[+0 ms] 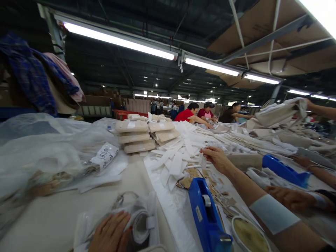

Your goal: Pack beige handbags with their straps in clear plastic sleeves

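At the bottom, my left hand (111, 231) lies with fingers stretched out over a clear-plastic-covered bundle (151, 210). Just right of its fingertips is a round, see-through coil or roll (140, 225); what is under the palm is hidden. Reaching forward from the lower right, my right hand (216, 157) pinches a small whitish translucent slip (203, 161) between thumb and fingers. A light blue patch (274, 213) covers part of that forearm. Below the right hand are loose brown card pieces (193, 173) and a blue tape dispenser (207, 217).
Stacked beige padded packs (135, 131) stand behind white strips (174, 162). Clear plastic bags (57, 147) cover the left side. A round tub (249, 234) and a second blue dispenser (283, 169) are at right, near a co-worker's hand (291, 197). Other people work farther back.
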Tool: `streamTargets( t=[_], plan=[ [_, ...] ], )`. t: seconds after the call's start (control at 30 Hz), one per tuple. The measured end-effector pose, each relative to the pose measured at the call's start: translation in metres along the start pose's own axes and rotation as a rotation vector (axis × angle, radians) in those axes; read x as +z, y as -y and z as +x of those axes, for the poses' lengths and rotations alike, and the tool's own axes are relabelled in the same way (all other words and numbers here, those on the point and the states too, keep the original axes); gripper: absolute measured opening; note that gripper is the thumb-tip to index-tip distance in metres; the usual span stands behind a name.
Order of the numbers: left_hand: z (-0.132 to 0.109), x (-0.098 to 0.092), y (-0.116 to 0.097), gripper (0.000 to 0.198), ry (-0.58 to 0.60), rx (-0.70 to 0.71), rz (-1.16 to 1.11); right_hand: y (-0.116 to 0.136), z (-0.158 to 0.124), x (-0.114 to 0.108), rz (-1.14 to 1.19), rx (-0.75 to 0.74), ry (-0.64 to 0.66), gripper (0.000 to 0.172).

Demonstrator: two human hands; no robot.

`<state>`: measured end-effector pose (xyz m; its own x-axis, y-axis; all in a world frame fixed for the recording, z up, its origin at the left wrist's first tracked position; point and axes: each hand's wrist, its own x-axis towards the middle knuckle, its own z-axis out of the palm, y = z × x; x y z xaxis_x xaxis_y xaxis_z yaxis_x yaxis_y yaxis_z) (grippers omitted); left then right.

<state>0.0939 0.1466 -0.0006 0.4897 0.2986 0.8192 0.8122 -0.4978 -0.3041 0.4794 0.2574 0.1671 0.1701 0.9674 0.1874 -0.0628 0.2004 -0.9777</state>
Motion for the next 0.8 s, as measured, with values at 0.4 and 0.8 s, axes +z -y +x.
streamTargets(
  t=[0.4, 0.8],
  plan=[
    [0.128, -0.072, -0.075, 0.037, 0.185, -0.930, -1.137, 0.029, -0.136, 0.099, 0.265, 0.242, 0.489, 0.030],
    [0.097, -0.100, -0.066, 0.022, 0.181, -1.127, -1.560, 0.025, -0.178, 0.134, 0.316, 0.297, 0.743, 0.022]
  ],
)
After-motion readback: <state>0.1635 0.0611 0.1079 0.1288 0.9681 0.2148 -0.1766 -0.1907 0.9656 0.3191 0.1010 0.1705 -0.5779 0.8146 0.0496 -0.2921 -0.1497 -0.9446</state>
